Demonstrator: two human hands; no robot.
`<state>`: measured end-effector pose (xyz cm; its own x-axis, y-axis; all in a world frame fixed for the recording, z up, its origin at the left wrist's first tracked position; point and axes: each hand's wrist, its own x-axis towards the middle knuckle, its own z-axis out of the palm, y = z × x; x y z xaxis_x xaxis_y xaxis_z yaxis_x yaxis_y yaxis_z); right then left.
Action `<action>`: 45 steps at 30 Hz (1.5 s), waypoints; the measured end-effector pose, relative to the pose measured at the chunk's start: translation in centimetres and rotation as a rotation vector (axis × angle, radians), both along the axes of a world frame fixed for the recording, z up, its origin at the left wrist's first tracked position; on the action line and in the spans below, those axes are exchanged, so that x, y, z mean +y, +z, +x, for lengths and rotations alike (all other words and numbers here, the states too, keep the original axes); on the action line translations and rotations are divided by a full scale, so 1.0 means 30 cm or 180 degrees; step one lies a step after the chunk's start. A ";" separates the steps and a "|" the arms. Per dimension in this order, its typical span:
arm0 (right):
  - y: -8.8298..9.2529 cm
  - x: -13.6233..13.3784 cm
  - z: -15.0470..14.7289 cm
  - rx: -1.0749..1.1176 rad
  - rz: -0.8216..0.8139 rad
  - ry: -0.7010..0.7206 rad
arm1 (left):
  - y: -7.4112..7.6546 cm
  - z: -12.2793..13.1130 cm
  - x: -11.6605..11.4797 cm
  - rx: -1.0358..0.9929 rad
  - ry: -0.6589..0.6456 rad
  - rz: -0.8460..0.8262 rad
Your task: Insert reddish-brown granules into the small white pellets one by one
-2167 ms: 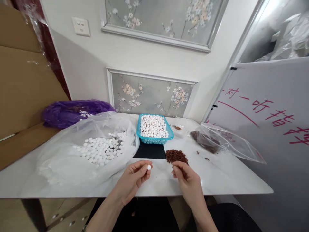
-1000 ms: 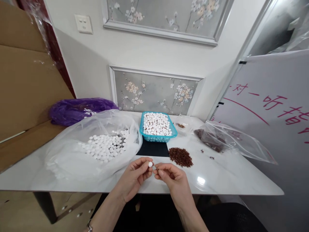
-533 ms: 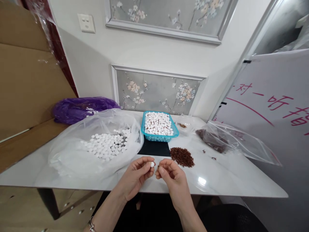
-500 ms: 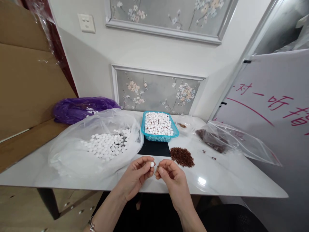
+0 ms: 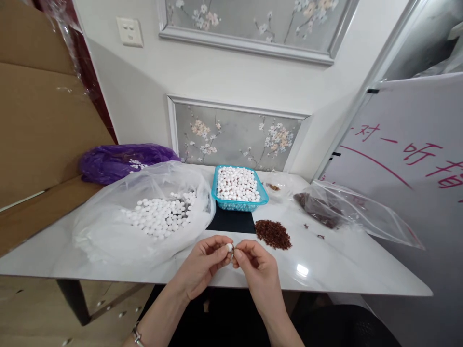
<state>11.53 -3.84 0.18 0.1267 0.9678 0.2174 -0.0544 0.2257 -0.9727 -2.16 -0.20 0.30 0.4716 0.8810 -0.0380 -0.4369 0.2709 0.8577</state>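
At lower centre, my left hand (image 5: 203, 262) is pinching a white ball (image 5: 229, 247), my right hand (image 5: 258, 266) a brownish bit (image 5: 233, 249), and uneven pressure could send the ball slipping.

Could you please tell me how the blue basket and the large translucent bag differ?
The blue basket keeps a firm, rectangular shape; the translucent bag slumps loosely. The basket looks smaller than the bag. The basket's white balls have reddish-brown showing between them; the bag's show none that I can see. Both rest on the table and hold white balls.
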 end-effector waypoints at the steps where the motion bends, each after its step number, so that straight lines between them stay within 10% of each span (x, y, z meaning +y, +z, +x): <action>1: 0.002 0.000 0.001 -0.0044 -0.0001 -0.0001 | -0.001 -0.001 0.001 0.0013 0.0033 -0.0034; 45: -0.022 0.025 0.000 -0.0356 0.0148 -0.0162 | -0.020 0.007 0.006 0.0254 0.0312 0.0007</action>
